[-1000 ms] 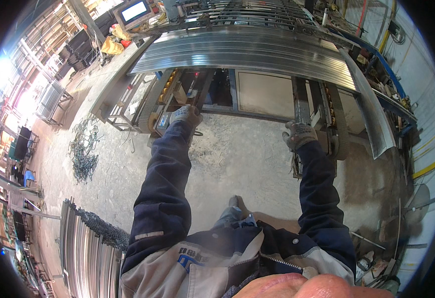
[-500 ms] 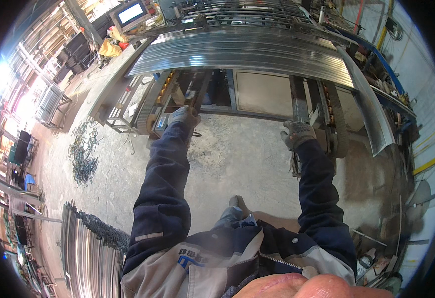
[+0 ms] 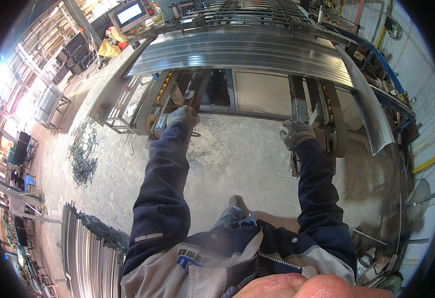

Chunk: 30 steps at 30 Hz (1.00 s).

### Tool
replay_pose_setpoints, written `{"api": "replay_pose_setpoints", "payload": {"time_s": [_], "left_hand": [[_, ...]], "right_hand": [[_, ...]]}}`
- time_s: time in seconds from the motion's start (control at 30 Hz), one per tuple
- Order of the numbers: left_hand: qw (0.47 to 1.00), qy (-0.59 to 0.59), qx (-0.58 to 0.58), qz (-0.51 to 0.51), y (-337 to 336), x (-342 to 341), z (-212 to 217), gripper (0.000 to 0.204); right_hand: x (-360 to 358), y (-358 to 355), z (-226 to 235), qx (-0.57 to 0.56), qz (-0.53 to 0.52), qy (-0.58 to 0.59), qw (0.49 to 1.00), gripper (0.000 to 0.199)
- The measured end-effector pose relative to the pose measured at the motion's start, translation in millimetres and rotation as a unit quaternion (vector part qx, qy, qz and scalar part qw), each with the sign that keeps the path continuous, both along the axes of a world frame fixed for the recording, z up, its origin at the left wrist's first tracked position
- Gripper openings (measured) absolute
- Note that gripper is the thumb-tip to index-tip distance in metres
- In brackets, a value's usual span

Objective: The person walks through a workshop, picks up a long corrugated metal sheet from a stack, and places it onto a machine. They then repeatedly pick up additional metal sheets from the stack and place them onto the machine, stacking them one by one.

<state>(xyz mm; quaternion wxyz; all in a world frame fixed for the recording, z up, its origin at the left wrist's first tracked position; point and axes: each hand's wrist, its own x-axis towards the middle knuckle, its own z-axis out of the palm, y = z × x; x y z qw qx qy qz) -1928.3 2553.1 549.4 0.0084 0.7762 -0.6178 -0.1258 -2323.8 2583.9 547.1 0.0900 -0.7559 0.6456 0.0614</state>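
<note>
Both my arms reach forward, apart, to the near end of a conveyor machine. My left hand (image 3: pixel 185 117), in a grey work glove, is closed over the end of the left steel beam (image 3: pixel 197 87), beside a small control panel (image 3: pixel 162 121). My right hand (image 3: pixel 297 134), also gloved, rests with curled fingers on the right steel beam (image 3: pixel 298 98). The undersides of both grips are hidden. Beyond the hands, a row of long silvery metal profiles (image 3: pixel 237 52) lies side by side across the machine, touching neither hand.
Chain guides (image 3: pixel 333 107) flank the beams. A bent metal sheet (image 3: pixel 376 126) hangs at the right. Tangled strapping (image 3: pixel 83 154) lies on the floor at left, and a stack of metal profiles (image 3: pixel 86 253) stands near my left elbow. A lit screen (image 3: pixel 129 14) is far left.
</note>
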Motion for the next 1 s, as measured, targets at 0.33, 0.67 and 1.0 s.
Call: {"api": "replay_pose_setpoints", "payload": {"time_s": [0.33,0.67,1.0], "left_hand": [[1.0,-0.002,0.001,-0.003,-1.1,1.7,-3.5,0.038],[1.0,-0.007,-0.014,-0.008,0.0,0.1,-1.6,0.037],[1.0,-0.002,-0.011,-0.003,4.3,-3.2,4.3,0.038]], "right_hand": [[-2.5,-4.8,-10.6,-0.011,0.005,0.005,1.0,0.055],[-2.8,-4.4,-10.8,-0.009,0.0,0.011,1.0,0.056],[-5.1,-6.9,-16.9,-0.017,0.008,0.006,1.0,0.055]]}}
